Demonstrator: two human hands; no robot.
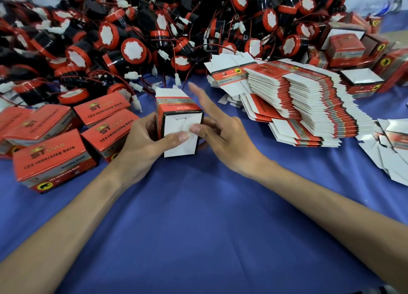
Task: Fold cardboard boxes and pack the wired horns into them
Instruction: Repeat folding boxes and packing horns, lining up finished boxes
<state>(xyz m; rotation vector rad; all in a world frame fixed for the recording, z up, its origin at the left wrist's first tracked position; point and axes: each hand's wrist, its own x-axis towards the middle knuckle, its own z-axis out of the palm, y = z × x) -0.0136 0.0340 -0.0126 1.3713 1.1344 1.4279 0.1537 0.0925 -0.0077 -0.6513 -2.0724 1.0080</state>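
Note:
A small red and white cardboard box (pixel 179 117) stands at the centre of the blue table, its near end facing me with white flaps folded in. My left hand (pixel 143 145) grips the box from the left, thumb pressed on the white flaps. My right hand (pixel 220 134) is beside the box on the right, thumb touching the flaps and the other fingers spread out, blurred. A big heap of black and red wired horns (pixel 136 40) with white connectors fills the back of the table.
Closed red boxes (pixel 55 159) lie at the left. A tall fanned stack of flat unfolded boxes (pixel 309 101) sits at the right, with more flat blanks (pixel 388 148) at the far right. Folded open boxes (pixel 362 81) stand at the back right. The blue cloth (pixel 198 227) covers the near table.

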